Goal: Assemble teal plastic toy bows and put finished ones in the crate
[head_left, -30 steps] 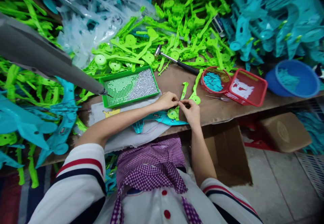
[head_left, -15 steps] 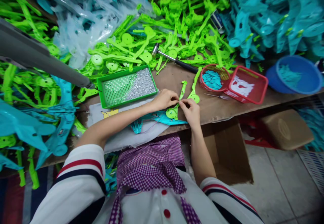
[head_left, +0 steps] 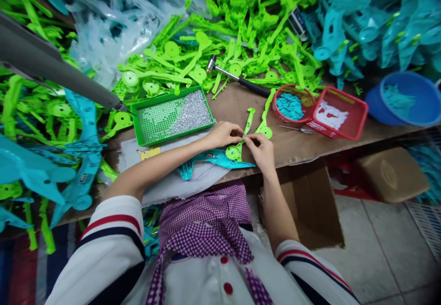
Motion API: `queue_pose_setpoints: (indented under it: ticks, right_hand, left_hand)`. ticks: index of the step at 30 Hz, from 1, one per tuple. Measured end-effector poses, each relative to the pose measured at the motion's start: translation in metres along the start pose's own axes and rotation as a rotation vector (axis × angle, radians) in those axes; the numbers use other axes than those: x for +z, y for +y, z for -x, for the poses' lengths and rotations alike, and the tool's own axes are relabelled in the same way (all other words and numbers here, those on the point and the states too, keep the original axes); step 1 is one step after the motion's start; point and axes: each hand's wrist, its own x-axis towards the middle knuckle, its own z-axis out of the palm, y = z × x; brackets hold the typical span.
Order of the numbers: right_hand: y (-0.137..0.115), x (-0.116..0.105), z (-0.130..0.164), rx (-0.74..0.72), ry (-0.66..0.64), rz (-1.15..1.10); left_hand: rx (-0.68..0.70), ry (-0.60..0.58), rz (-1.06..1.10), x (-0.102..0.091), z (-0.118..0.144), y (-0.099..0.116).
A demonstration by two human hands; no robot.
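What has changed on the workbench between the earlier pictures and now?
Almost nothing visibly changed. The left hand and right hand stay pinched together on the green plastic part, which lies over the teal part. The green screw tray, hammer and red baskets appear unmoved; they only shift slightly in the picture as the head camera moves.

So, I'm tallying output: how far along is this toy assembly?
Done: teal pieces are stacked at the back right. In hand: the left hand and right hand pinch at a green arm over a teal shell. Left: heaps of loose green parts.
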Motion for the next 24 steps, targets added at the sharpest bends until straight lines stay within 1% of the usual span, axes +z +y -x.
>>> queue_pose_setpoints:
  ticks: [2,7,11,14,17,21,24]
  right_hand:
    - [0.000,-0.004,0.001,-0.018,-0.011,0.039]
    - [-0.002,-0.013,0.001,-0.078,-0.110,0.150]
    - [-0.005,-0.016,-0.004,-0.141,-0.173,0.272]
    - [-0.005,-0.015,-0.006,-0.163,-0.193,0.343]
    - [-0.004,-0.014,-0.007,-0.144,-0.187,0.307]
    - [-0.001,-0.014,-0.008,-0.139,-0.182,0.214]
    - [0.001,-0.013,-0.010,-0.093,-0.184,0.163]
  left_hand:
    - [-0.055,-0.026,0.073,0.000,0.000,-0.003]
    - [-0.088,-0.034,0.142,0.000,-0.002,-0.003]
    - [-0.147,0.000,0.104,0.003,-0.004,0.001]
    - [-0.189,0.015,0.069,0.004,-0.006,0.003]
    - [-0.228,0.001,0.057,0.002,-0.009,0.004]
    - [-0.250,-0.051,0.055,-0.002,-0.014,0.006]
    - [-0.265,-0.072,0.059,-0.004,-0.016,0.007]
